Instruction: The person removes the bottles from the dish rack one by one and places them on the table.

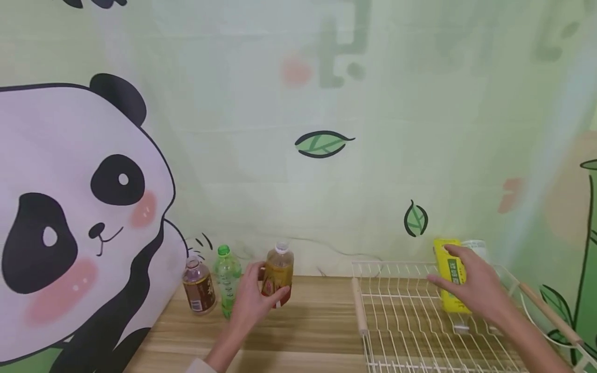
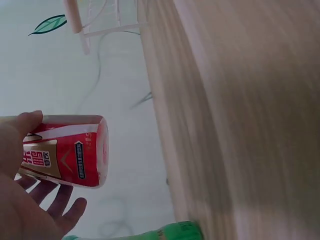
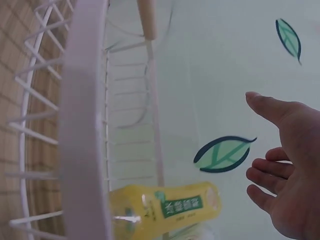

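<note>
One red-labelled bottle (image 1: 281, 272) we grip round its sides, likely for steadiness, with our left hand (image 1: 254, 301); our right hand (image 1: 475, 284), empty, hangs near the yellow bottle (image 3: 172, 207).

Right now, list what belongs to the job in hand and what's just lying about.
Probably in the job:
red-labelled bottle, held by the left hand
yellow bottle, near the right hand
wire rack

Apparently just about:
green-capped bottle
brown-labelled bottle
panda backdrop
</note>
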Available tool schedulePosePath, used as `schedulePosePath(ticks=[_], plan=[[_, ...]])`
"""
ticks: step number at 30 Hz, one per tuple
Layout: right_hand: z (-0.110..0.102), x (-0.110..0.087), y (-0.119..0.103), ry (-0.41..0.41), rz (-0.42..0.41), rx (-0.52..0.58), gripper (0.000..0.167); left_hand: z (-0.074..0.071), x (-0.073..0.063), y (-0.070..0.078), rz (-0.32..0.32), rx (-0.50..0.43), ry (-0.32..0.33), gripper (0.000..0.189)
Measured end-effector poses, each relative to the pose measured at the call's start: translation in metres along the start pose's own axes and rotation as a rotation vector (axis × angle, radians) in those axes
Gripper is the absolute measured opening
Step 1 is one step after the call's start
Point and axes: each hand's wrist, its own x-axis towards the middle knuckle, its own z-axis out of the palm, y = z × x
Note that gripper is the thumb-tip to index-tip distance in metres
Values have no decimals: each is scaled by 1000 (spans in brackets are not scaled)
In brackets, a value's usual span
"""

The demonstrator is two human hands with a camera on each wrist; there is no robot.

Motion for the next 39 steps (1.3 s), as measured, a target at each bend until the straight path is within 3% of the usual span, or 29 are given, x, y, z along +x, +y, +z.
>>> schedulePosePath(ticks=[5,15,22,32,39], plan=[[5,1,20,-16,99,-6,106,4,-7,-7,-43,54,25,76],[13,2,44,-66,168,-49,114,10,-21,-23,-118,42,21,80],[20,2,54,-60,182,-61,117,12,-23,-27,-122,61,34,82],[28,4,61,-75,212,-40,117,14,-25,-31,-175,74,19,84],[32,6,61,-43,186,-77,105,17,-25,-35,-183,96,10,84]])
